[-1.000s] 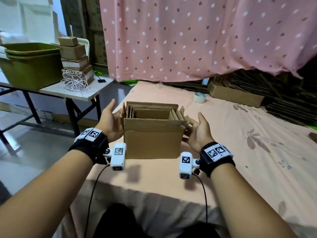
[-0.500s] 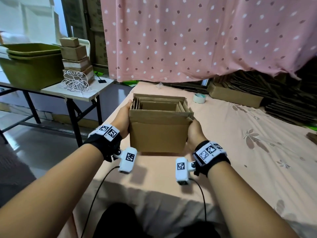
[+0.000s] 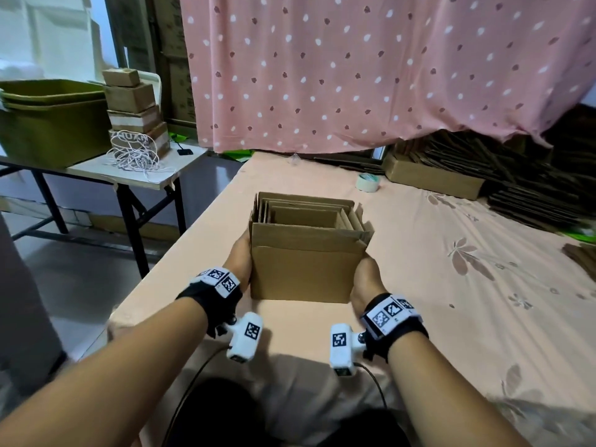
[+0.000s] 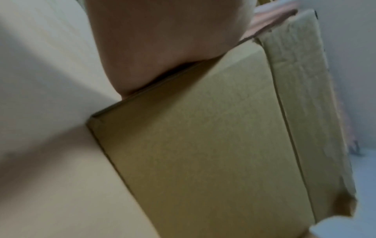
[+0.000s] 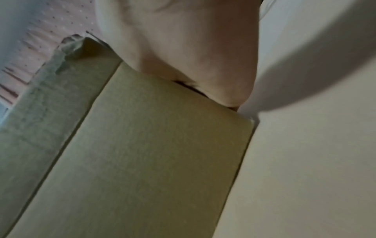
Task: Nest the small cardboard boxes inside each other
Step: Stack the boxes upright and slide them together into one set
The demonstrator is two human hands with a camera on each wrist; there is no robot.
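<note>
A brown cardboard box (image 3: 304,272) stands open-topped on the peach cloth table (image 3: 451,317), with several smaller boxes (image 3: 304,217) nested inside it. My left hand (image 3: 240,258) presses flat against the box's left side and my right hand (image 3: 367,275) against its right side. The box hides the fingers of both hands. The left wrist view shows my left palm (image 4: 162,48) lying on the box wall (image 4: 203,145). The right wrist view shows my right palm (image 5: 193,48) on the opposite box wall (image 5: 152,153).
A tape roll (image 3: 367,182), a long low carton (image 3: 432,179) and piles of flattened cardboard (image 3: 532,195) lie at the back right. The side table (image 3: 135,171) to the left bears green tubs (image 3: 48,124), stacked small boxes (image 3: 135,108) and tangled string (image 3: 135,156). A pink curtain (image 3: 354,75) hangs behind.
Both hands have moved inward from beside the box until they press its sides. The splayed side flaps now stand upright against the box.
</note>
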